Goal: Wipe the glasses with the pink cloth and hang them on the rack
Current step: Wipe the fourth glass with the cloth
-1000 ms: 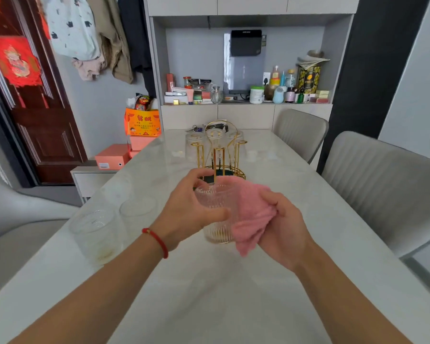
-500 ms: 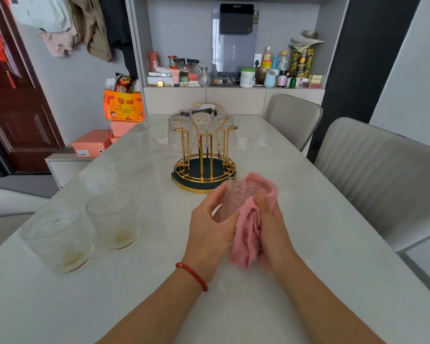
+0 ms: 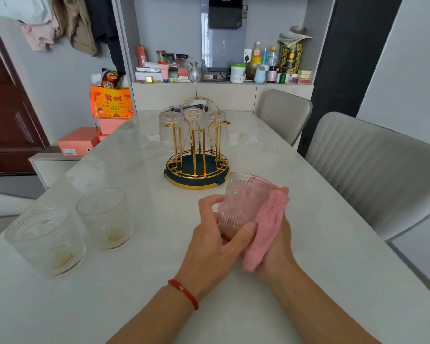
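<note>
Glossy marble table (image 3: 308,244) — hands grip ribbed glass (image 3: 241,202), fuzzy pink cloth (image 3: 266,227).

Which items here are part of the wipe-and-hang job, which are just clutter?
Job: glass in hands, pink cloth, gold rack, two unwiped glasses at left, left hand, right hand.
Clutter: shelf bottles, orange boxes, chairs.

A home dining room: a marble-look table (image 3: 308,244) with padded chairs (image 3: 372,175), a cluttered shelf (image 3: 221,81) at top centre, clothes (image 3: 60,23) hanging upper left, a wooden door (image 3: 8,115).
</note>
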Demonstrator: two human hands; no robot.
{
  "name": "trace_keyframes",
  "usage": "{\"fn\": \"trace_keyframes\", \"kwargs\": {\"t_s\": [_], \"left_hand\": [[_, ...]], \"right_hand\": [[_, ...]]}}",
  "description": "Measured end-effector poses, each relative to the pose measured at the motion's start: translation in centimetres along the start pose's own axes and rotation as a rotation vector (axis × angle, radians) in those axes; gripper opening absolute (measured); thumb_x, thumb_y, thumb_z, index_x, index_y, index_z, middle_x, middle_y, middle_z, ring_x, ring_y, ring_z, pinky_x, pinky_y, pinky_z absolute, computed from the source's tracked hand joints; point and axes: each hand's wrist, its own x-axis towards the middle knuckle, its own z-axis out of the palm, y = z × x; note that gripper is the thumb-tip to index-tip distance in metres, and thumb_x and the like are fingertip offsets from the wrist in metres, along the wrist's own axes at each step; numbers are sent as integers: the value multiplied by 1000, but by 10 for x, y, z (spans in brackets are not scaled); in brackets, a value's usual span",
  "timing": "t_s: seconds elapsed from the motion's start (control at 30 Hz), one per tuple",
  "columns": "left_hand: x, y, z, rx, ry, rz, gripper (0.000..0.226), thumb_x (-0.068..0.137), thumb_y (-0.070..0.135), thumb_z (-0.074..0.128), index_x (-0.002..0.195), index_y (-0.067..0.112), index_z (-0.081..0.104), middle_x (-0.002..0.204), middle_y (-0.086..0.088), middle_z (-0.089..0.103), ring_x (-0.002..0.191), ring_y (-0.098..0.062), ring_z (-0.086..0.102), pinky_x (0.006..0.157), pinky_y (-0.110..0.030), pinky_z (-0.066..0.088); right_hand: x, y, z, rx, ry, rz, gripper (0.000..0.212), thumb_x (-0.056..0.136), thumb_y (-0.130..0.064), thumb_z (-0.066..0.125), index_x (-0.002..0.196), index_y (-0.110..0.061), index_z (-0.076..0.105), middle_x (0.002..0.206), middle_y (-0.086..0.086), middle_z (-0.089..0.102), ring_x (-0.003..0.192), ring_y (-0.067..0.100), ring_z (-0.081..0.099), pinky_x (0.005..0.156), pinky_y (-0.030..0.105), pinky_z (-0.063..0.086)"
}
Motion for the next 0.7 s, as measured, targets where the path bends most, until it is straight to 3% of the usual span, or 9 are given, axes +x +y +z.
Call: {"fn": "trace_keyframes", "kwargs": {"t_s": [0.1,0.2,0.3,0.37,0.43,0.47,0.57,0.7], "left_hand": [[-3,0,-3,0,-50,76,37,93,61,55,118,40,36,76,3,67,54,-14,55,48,-31,47],[-2,8,-5,-208,-78,-59,20,107,43,47,112,25,39,71,-2,60,50,-12,46,46,-22,39],[-1,6,5,-217,-107,-182,11,108,47,36,114,38,40,67,-2,61,53,-17,52,46,-26,39],[-1,2,16,-193,-26,-251,12,103,60,37,111,55,44,77,6,70,66,-20,64,53,-34,48],[-1,2,25,-178,36,-259,28,89,68,43,114,54,41,95,5,73,84,-17,71,71,-41,58],[-2,3,28,-181,46,-240,33,88,68,47,115,50,40,98,4,72,86,-14,71,75,-40,60],[0,8,25,-220,21,-207,34,92,68,54,108,41,41,95,5,72,76,-8,70,61,-27,55],[4,11,12,-428,-51,-429,38,94,66,56,94,32,38,64,-2,59,48,-16,45,47,-25,29]], "right_hand": [[5,-4,2,0,30,41,43,109,-38,27,135,-14,50,84,5,58,88,16,58,62,30,46],[17,-3,-13,37,63,53,32,111,-24,29,126,-13,55,86,5,52,74,20,51,59,30,48],[20,-4,-20,-12,105,38,25,109,-10,33,123,-18,52,92,5,58,75,22,56,66,36,47],[19,0,-13,-33,117,-8,20,109,-28,39,114,-18,55,89,8,62,69,24,65,59,33,51],[20,7,-3,-51,207,-3,57,92,-68,47,110,-17,65,92,14,69,73,28,74,61,34,57],[26,11,-6,-74,249,-33,68,84,-77,48,109,-17,68,93,13,73,80,30,75,67,40,59],[25,12,-7,-132,273,-119,62,96,-69,41,112,-16,70,95,11,77,87,30,76,83,51,60],[21,1,-8,-82,211,-68,69,99,-69,33,100,-12,70,94,16,76,88,37,73,87,58,55]]}}
